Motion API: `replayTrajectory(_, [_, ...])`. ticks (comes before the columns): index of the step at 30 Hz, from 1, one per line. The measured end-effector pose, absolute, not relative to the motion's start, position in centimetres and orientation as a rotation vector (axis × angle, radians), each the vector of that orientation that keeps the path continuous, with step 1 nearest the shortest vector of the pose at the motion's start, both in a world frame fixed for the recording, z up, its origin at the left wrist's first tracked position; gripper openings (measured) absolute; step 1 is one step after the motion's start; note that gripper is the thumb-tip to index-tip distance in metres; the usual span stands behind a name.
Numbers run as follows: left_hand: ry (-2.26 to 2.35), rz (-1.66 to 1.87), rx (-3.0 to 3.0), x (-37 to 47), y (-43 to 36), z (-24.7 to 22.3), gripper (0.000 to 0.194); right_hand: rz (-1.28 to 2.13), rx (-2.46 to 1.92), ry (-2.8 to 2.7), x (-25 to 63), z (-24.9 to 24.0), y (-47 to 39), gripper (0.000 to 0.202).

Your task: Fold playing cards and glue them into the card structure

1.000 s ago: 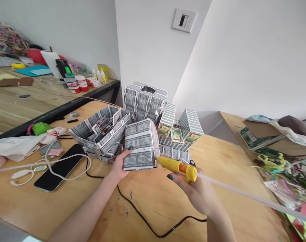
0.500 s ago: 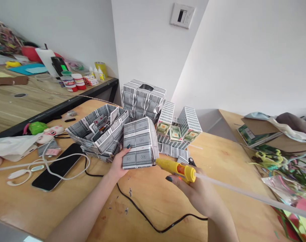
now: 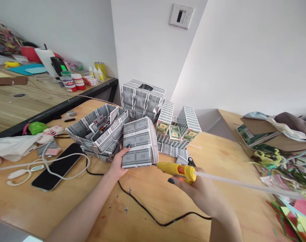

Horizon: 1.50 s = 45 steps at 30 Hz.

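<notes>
My left hand (image 3: 119, 163) is closed on the lower left edge of a box covered in grey-patterned playing cards (image 3: 137, 143), its thumb lying on the front face. In my right hand (image 3: 200, 191) is a yellow hot glue gun (image 3: 176, 169), with a long clear glue stick (image 3: 238, 183) sticking out of its back. The gun's nozzle is at the lower right corner of the box; I cannot tell whether it touches. A basket made of the same cards (image 3: 99, 131) stands to the left, with loose cards inside. Behind it is a larger card-covered case (image 3: 142, 97).
Packs of playing cards (image 3: 180, 132) and black-handled scissors (image 3: 191, 161) lie to the right of the box. A phone (image 3: 57, 168) and a white cable (image 3: 67, 156) are at left. The gun's black cord (image 3: 147, 216) crosses the table. Coloured paper (image 3: 299, 215) fills the right edge.
My right hand and the glue gun have shifted slightly down and right along the box's corner, and the glue stick has tilted up a little. The left hand stays on the box.
</notes>
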State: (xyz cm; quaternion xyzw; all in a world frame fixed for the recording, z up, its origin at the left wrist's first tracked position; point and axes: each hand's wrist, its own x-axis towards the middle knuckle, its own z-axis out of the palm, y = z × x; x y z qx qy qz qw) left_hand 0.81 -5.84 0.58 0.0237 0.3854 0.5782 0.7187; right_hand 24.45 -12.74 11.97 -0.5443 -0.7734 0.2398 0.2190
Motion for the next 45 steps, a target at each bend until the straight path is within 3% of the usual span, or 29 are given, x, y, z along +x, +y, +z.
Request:
replayTrajectory(7, [0.854,1.270,0.074,0.7,-5.9,0.8,0.016,0.609,-1.756,-2.039,28.2,10.6,-11.4,0.017])
replayTrajectory(10, [0.869,1.269,0.077,0.7,-5.9,0.8,0.017,0.507,-1.940,-1.802,31.3,9.9,-10.7,0.023])
replayTrajectory(13, [0.873,1.268,0.072,0.7,-5.9,0.9,0.015,0.626,-2.112,-1.417,34.8,8.9,-9.7,0.026])
replayTrajectory(21, [0.847,1.265,0.064,0.9,-6.0,1.2,0.010,1.064,-1.459,-0.758,41.0,2.3,-6.6,0.025])
replayTrajectory(27, [0.859,1.292,0.070,1.0,-6.0,1.3,0.012,1.287,-1.484,-0.572,42.4,-1.6,-6.1,0.016])
replayTrajectory(39, [0.870,1.273,0.067,1.0,-6.0,1.3,0.011,1.077,-1.644,-0.443,45.9,-1.9,-7.7,0.009])
replayTrajectory(45, [0.874,1.251,0.076,1.0,-5.9,1.1,0.011,1.341,-1.830,-0.576,45.2,-0.7,-8.6,0.010])
